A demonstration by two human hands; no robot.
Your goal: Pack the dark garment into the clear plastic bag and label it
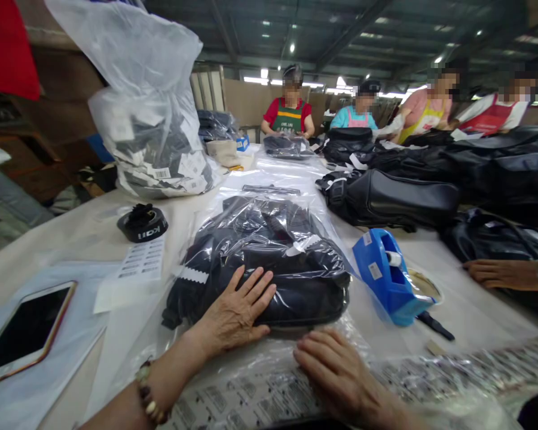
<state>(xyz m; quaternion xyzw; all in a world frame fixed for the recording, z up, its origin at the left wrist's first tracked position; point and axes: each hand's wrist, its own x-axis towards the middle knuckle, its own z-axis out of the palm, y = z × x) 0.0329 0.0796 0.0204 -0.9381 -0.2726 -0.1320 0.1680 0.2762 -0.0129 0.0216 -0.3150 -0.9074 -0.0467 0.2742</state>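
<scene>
Nearest the lens, the right hand point(341, 373) lies flat, fingers together, pressing the crinkled clear plastic bag flap point(269, 364) and gripping nothing. Just left of it, the left hand point(237, 310) spreads open on the black fabric bag in glossy clear wrap point(269, 263). Right of both hands stands a blue plastic tape dispenser point(388, 278); far left lies a gold-edged smartphone point(24, 331). Beyond sit a black strap coil point(142, 223) and a co-worker's hand point(497, 273).

Under your left fingers point(255, 286) lies the black bag point(269, 263), sealed in a clear plastic bag point(251, 179), flat on the tabletop point(72, 239), its open flap beneath your right fingers point(318, 352).
</scene>
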